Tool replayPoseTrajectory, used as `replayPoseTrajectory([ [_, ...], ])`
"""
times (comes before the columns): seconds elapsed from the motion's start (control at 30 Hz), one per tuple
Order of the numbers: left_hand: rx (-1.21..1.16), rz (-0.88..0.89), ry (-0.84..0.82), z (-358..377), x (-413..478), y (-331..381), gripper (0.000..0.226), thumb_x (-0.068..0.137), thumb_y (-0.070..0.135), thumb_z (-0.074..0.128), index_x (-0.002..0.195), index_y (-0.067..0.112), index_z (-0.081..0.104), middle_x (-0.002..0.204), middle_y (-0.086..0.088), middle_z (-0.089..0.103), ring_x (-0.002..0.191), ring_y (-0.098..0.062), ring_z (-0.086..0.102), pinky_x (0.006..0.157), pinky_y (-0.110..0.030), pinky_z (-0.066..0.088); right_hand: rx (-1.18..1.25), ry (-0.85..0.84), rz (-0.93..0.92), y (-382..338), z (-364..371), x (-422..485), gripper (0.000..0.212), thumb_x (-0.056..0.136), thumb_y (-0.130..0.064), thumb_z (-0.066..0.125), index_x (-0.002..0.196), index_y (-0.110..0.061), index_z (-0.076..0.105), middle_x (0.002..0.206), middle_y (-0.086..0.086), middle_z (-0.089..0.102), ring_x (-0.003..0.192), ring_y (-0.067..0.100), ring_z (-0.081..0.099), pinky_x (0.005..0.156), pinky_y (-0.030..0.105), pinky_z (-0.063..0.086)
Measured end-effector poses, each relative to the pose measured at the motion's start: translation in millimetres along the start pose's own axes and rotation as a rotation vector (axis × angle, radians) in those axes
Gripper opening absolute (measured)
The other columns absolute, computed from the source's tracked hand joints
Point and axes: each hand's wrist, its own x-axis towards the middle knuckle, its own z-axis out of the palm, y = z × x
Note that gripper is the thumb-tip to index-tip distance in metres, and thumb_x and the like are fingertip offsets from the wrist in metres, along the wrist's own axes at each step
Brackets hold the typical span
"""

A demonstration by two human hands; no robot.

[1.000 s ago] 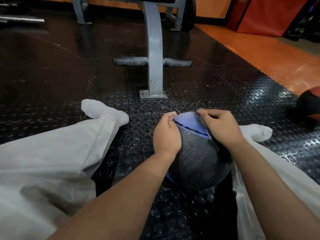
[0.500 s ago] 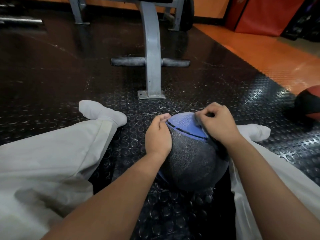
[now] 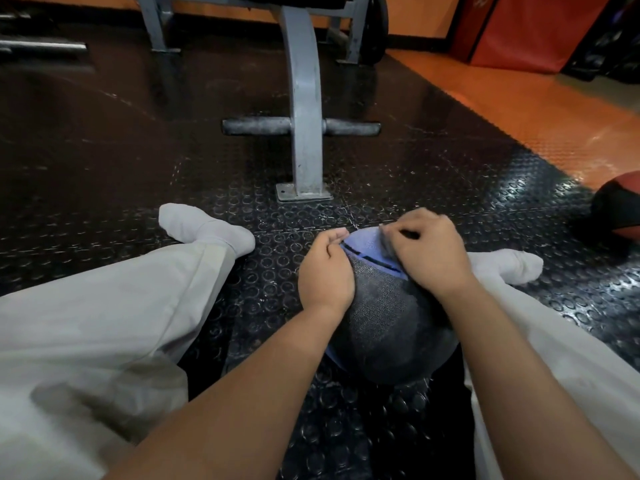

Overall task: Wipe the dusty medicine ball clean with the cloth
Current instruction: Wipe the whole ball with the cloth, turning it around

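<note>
Head view, looking down past two bare forearms. On the black studded floor mat [image 3: 104,161], between outstretched legs in pale trousers [image 3: 104,323], the medicine ball [image 3: 388,317]: dark grey and rough-textured on the near side, blue on the far upper part, with a dark groove across the blue. Resting on the mat, just beside the right trouser leg.

On the ball's upper left side, the left hand [image 3: 325,271]: palm against the surface, fingers bent over the curve, thumb tip up near the blue patch. Gripping the ball, nothing else in it.

On the ball's upper right side, the right hand [image 3: 429,251]: fingers curled tight, knuckles up, pinching a small grey cloth [image 3: 386,242] and pressing it onto the blue part. Only a scrap of cloth in sight at the fingertips, the remainder hidden under the hand.

Further out, a white left sock [image 3: 207,230] to the left of the ball and a white right sock [image 3: 509,268] beyond the right wrist. Straight ahead, upright on the mat on a flat foot plate, a grey metal frame post [image 3: 304,81], crossed by a short round bar [image 3: 353,127]. At the right edge, well apart from the hands, a red and black ball [image 3: 620,209], partly cut off. Beyond the mat, orange floor [image 3: 519,109] and a red pad [image 3: 526,29].
</note>
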Motion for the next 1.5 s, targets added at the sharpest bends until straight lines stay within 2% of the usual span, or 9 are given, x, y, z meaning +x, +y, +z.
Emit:
replayPoseTrajectory([
  [0.23, -0.092, 0.021, -0.008, -9, -1, -10, 0.038, 0.098, 0.009, 0.036, 0.1, 0.036, 0.062, 0.105, 0.019, 0.065, 0.102, -0.004, 0.061, 0.092, -0.024, 0.047, -0.133, -0.158, -0.483, -12, 9, -29, 0.022, 0.082, -0.038, 0.056, 0.088, -0.032, 0.077, 0.096, -0.023, 0.062, 0.102, 0.012, 0.044, 0.094, 0.034, 0.028],
  [0.5, -0.026, 0.002, 0.016, 0, -7, -1, 0.035, 0.1, 0.012, 0.036, 0.111, 0.029, 0.065, 0.104, 0.023, 0.062, 0.098, 0.002, 0.055, 0.08, -0.01, 0.035, 0.491, -0.035, 0.264, 34, -19, 5, 0.022, 0.089, -0.01, 0.062, 0.078, -0.025, 0.074, 0.083, -0.007, 0.073, 0.083, 0.007, 0.066, 0.079, 0.019, 0.052],
  [0.7, -0.072, 0.003, 0.04, -10, 0, -10, 0.035, 0.098, 0.009, 0.037, 0.101, 0.034, 0.062, 0.108, 0.015, 0.065, 0.106, -0.007, 0.06, 0.09, -0.022, 0.043, -0.245, -0.154, -0.393, -23, 6, -22, 0.018, 0.091, -0.037, 0.057, 0.096, -0.034, 0.075, 0.105, -0.027, 0.06, 0.104, 0.008, 0.034, 0.093, 0.032, 0.022],
  [0.8, -0.125, 0.001, 0.039, -15, -2, -15, 0.038, 0.098, 0.006, 0.036, 0.098, 0.035, 0.061, 0.107, 0.015, 0.065, 0.107, -0.008, 0.06, 0.097, -0.025, 0.045, -0.301, -0.334, -0.486, -27, 7, -17, 0.022, 0.091, -0.041, 0.054, 0.103, -0.039, 0.072, 0.113, -0.028, 0.059, 0.111, 0.008, 0.035, 0.1, 0.035, 0.022],
  [0.9, -0.11, -0.001, 0.025, -12, -2, -13, 0.036, 0.099, 0.01, 0.038, 0.1, 0.034, 0.064, 0.108, 0.017, 0.066, 0.106, -0.005, 0.06, 0.094, -0.023, 0.044, 0.04, -0.268, -0.347, 5, -4, 1, 0.019, 0.088, -0.04, 0.06, 0.099, -0.035, 0.074, 0.108, -0.023, 0.066, 0.106, 0.007, 0.055, 0.099, 0.027, 0.039],
  [1.03, -0.07, 0.012, -0.022, -3, 0, -8, 0.035, 0.101, 0.014, 0.036, 0.099, 0.038, 0.062, 0.11, 0.019, 0.065, 0.104, -0.003, 0.058, 0.091, -0.02, 0.04, 0.509, -0.107, 0.221, 41, -18, 1, 0.022, 0.096, -0.013, 0.052, 0.105, -0.02, 0.07, 0.1, -0.012, 0.068, 0.094, -0.002, 0.062, 0.072, 0.003, 0.042],
  [1.17, -0.089, 0.012, -0.095, -10, 11, -12, 0.037, 0.102, 0.011, 0.036, 0.097, 0.036, 0.063, 0.108, 0.017, 0.066, 0.107, -0.004, 0.06, 0.094, -0.022, 0.043, 0.467, 0.005, 0.338, 43, -6, -7, 0.027, 0.095, -0.017, 0.047, 0.094, -0.032, 0.069, 0.107, -0.009, 0.069, 0.102, 0.009, 0.058, 0.096, 0.026, 0.044],
  [1.4, 0.235, -0.003, -0.079, -64, 30, -31, 0.025, 0.103, 0.019, 0.042, 0.113, 0.021, 0.065, 0.121, 0.001, 0.065, 0.114, -0.015, 0.057, 0.104, -0.032, 0.041, -0.054, -0.04, -0.582, 9, 17, -68, 0.039, 0.083, -0.036, 0.052, 0.121, -0.034, 0.064, 0.133, -0.016, 0.056, 0.128, 0.016, 0.046, 0.111, 0.037, 0.03],
  [1.5, 0.223, -0.097, -0.101, -76, 27, -28, 0.031, 0.098, 0.033, 0.049, 0.118, 0.017, 0.067, 0.123, 0.004, 0.065, 0.112, -0.012, 0.057, 0.104, -0.033, 0.041, 0.161, -0.058, -0.528, 24, 17, -65, 0.036, 0.086, -0.033, 0.053, 0.119, -0.043, 0.061, 0.133, -0.018, 0.055, 0.127, 0.011, 0.047, 0.112, 0.031, 0.028],
])
